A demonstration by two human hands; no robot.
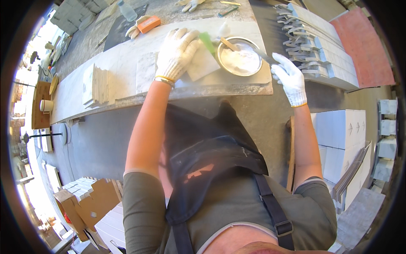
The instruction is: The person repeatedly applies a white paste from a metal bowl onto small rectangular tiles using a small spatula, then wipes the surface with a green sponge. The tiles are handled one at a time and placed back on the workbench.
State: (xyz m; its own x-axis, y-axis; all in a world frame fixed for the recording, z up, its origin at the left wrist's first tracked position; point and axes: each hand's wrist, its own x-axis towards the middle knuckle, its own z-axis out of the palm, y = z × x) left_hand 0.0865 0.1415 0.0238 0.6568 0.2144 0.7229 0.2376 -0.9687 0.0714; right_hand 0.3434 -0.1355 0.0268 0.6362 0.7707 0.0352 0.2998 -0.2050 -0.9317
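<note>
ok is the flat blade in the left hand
No, the right hand holds the flat blade, while the left hand is over a white tile.

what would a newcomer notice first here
Probably the white gloves: left hand spread over a pale tile, right hand holding a flat blade at the rim of a tin of white paste. An orange box beyond the left hand and a red board at upper right stand out.

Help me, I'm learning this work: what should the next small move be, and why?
I'd probably lower the grey blade into the white paste: the right hand holds it with its tip at the rim of the tin, while the left hand is spread over the pale slab nearby.
</note>
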